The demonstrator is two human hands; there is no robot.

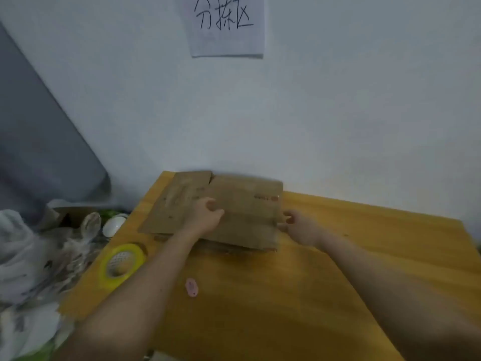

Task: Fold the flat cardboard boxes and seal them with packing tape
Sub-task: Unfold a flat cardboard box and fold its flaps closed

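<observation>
flat cardboard boxes (234,212) lie stacked at the far edge of the table (338,269), against the wall. the left hand (205,216) rests on top with fingers curled, the right hand (299,226) pinches the stack's right edge. motion blur hides the print, and whether the left hand grips anything

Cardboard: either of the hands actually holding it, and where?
Right hand grips the flat cardboard at its right edge. Left hand is on the top face near the middle, fingers curled; the blur hides whether it pinches a flap.
</observation>
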